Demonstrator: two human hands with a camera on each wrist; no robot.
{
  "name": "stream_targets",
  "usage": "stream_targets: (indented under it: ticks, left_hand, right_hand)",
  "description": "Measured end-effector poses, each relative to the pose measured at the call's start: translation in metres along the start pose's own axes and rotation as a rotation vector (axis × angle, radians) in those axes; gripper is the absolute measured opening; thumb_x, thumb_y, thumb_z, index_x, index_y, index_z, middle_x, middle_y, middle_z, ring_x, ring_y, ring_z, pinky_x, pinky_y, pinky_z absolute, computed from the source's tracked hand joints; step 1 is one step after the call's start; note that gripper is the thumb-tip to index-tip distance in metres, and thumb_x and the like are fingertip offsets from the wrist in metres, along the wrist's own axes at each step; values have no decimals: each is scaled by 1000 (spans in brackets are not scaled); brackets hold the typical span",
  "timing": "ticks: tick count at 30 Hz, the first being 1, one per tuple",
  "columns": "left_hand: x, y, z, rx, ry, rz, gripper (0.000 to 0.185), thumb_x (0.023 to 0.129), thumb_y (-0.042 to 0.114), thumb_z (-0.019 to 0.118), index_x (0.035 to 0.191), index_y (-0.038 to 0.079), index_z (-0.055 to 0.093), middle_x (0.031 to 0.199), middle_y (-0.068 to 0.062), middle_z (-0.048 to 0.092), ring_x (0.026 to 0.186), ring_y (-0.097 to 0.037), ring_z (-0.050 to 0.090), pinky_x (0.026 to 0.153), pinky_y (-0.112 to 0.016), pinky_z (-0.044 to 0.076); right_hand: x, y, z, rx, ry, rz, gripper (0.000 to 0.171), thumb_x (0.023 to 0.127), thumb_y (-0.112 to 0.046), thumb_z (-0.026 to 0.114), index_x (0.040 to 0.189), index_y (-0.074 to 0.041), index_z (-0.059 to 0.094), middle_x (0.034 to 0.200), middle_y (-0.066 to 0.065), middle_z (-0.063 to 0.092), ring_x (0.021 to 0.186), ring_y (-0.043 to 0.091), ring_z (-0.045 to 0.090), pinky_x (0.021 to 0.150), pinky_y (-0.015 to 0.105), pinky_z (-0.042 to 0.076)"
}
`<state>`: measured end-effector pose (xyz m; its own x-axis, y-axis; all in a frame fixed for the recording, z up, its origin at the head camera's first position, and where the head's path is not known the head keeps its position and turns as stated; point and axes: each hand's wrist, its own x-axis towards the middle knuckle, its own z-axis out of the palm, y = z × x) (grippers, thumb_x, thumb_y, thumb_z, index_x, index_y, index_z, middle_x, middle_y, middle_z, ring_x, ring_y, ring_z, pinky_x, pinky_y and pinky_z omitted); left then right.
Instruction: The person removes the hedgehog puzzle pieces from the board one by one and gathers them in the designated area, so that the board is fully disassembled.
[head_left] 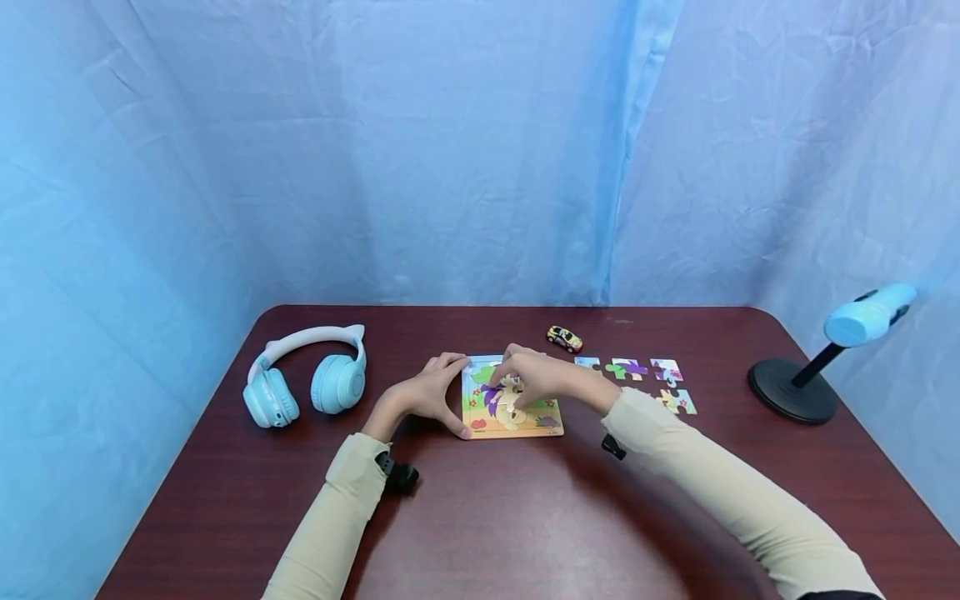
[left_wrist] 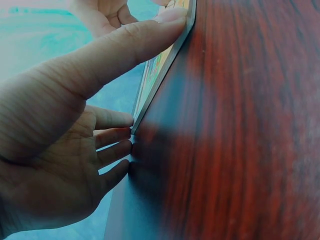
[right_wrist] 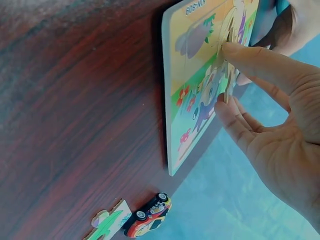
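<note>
A wooden jigsaw board (head_left: 517,433) with a colourful cartoon picture lies flat on the table. My left hand (head_left: 429,392) spans its left side, the thumb on the near corner and the straight fingers at the far corner. Over the middle of the board, my right hand (head_left: 536,375) pinches a puzzle piece (right_wrist: 227,92) between thumb and fingers. That piece stands tilted, nearly edge-on in the right wrist view, close against the picture. In the head view the right hand covers part of the board's upper area.
Several loose puzzle pieces (head_left: 666,371) lie right of the board, partly behind the right forearm. A small toy car (head_left: 564,338) sits behind it. Light blue headphones (head_left: 339,383) rest at left. A light blue cylinder (head_left: 862,321) on a black stand (head_left: 787,392) stands at right.
</note>
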<state>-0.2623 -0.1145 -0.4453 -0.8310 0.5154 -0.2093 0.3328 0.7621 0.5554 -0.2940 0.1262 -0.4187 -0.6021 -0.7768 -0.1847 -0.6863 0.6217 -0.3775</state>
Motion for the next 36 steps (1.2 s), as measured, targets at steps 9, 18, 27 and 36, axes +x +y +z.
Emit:
stream_targets:
  ticks: [9, 18, 27, 36]
  left_hand:
    - [0, 0, -1, -8, -1, 2, 123, 70, 43, 93, 163, 6, 22, 164, -13, 24, 148, -33, 25, 119, -54, 33]
    - [0, -1, 0, -19, 2, 6, 123, 70, 43, 94, 163, 6, 22, 163, -12, 25, 147, -33, 25, 118, -54, 34]
    - [1, -1, 2, -19, 9, 15, 121, 70, 41, 94, 162, 5, 23, 163, -12, 25, 147, -33, 26, 118, -54, 34]
    - [-3, 0, -1, -18, 9, 5, 123, 70, 42, 94, 163, 6, 22, 164, -13, 24, 148, -33, 25, 118, -55, 34]
  right_hand:
    - [-4, 4, 1, -15, 57, -33, 39, 81, -6, 81, 120, -13, 76, 119, 8, 60, 113, 25, 51, 84, 35, 48]
    - [-14, 15, 0, 2, 132, -65, 40, 82, -14, 83, 121, -14, 75, 125, 8, 62, 114, 26, 54, 90, 41, 51]
    - [-53, 32, -17, 8, 257, -138, 41, 79, -10, 85, 119, -11, 75, 121, 5, 66, 113, 25, 56, 93, 49, 51]
    - [-110, 64, -27, -47, 262, -4, 42, 78, -6, 86, 118, -13, 75, 124, 6, 66, 108, 24, 55, 87, 48, 51]
